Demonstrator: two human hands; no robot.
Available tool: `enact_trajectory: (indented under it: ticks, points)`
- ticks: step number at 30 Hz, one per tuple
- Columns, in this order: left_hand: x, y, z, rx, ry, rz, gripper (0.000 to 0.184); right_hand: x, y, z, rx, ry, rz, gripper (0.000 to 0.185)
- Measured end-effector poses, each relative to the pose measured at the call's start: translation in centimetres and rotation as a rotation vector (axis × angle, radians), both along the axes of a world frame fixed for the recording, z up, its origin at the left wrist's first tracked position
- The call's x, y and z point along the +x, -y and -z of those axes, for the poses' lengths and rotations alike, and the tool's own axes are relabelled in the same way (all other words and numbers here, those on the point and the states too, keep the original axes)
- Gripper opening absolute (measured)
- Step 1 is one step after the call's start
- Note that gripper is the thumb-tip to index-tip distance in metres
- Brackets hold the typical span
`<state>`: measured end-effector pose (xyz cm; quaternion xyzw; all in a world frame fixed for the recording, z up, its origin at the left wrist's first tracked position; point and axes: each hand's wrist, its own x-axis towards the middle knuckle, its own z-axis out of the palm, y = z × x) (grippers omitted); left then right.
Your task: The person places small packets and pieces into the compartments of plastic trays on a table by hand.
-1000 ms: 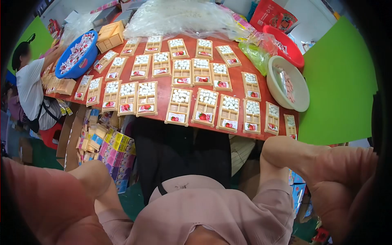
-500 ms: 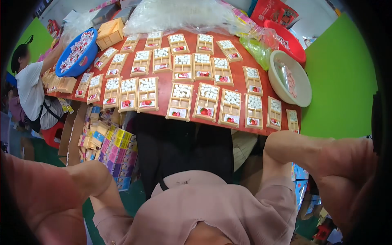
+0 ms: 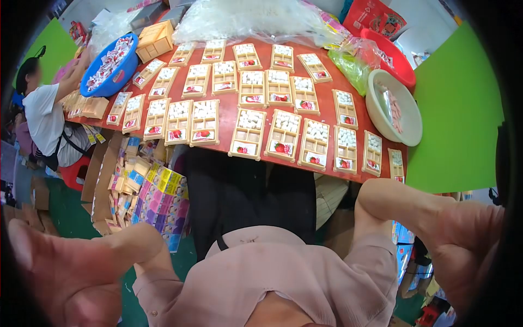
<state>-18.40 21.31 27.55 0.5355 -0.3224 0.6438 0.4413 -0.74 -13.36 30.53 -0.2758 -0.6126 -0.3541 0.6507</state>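
Observation:
Both my arms are bent up toward the camera. My left hand (image 3: 60, 272) is large and blurred at the lower left edge, its palm side partly showing. At the right edge, my right hand (image 3: 471, 234) is cut off by the dark border. The fingers of both are mostly out of sight, and nothing held is visible. On the red table (image 3: 223, 131) in front of me lie several compartment trays (image 3: 248, 133). They hold white pieces in the upper sections and strawberry-print packets (image 3: 243, 148) in a lower one. Neither hand touches them.
A blue basin (image 3: 128, 71) of small wrapped packets, stacked tan trays (image 3: 155, 41), clear plastic bags (image 3: 245, 22), a cream basin (image 3: 411, 122) and a red basin (image 3: 403, 68) surround the trays. A person (image 3: 43, 114) sits at the left. A carton (image 3: 103, 191) of boxes stands below.
The view has shifted slightly, so the table appears further right. My left hand has come further into view and its palm shows more; my right hand shows a little more too. The trays stay put.

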Motion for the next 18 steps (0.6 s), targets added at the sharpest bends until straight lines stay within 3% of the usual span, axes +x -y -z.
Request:
enact_trajectory:
  ticks: [11,15,17,18]
  points:
    - [3.6,0.1,8.5,0.104,-0.405,0.003,0.064,3.8,-2.1,2.4,0.06,-0.134,0.005,0.039]
    - [3.6,1.0,13.0,-0.1,-0.596,0.049,0.052,6.2,-6.6,5.8,-0.24,-0.236,0.602,0.035]
    - [3.3,1.2,15.0,-0.191,-0.706,0.133,0.043,8.3,-8.4,7.3,-0.352,-0.222,0.514,0.013]
    - [3.2,1.6,15.7,-0.243,-0.757,0.183,0.039,9.3,-8.8,8.6,-0.452,-0.317,0.53,0.017]
